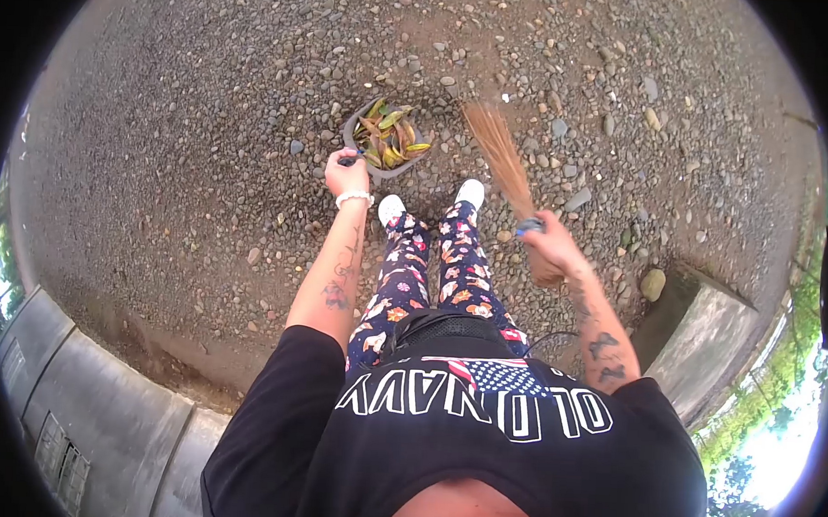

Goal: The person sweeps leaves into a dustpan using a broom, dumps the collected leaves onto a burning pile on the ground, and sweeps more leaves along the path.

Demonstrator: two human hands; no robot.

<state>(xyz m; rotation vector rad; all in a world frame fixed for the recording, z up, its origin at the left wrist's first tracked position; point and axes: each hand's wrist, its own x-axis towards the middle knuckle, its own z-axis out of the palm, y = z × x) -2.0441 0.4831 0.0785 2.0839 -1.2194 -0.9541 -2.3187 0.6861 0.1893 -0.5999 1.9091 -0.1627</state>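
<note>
My left hand [346,172] is closed on the dark handle or rim of a grey dustpan-like container [353,129], held low over the gravel in front of my feet. Yellow, green and brown leaves [388,139] lie heaped inside it. To the right, my right hand [551,243] grips a stick broom [500,152] by its blue-grey binding. The broom's brown bristles fan out forward and slightly left, their tips near the stony ground, apart from the container.
Gravel ground [217,142] with loose stones spreads around my white shoes [471,193]. A concrete block or low wall [703,346] stands at the right, near a large rounded stone [652,285]. A grey wall [116,421] runs along the lower left.
</note>
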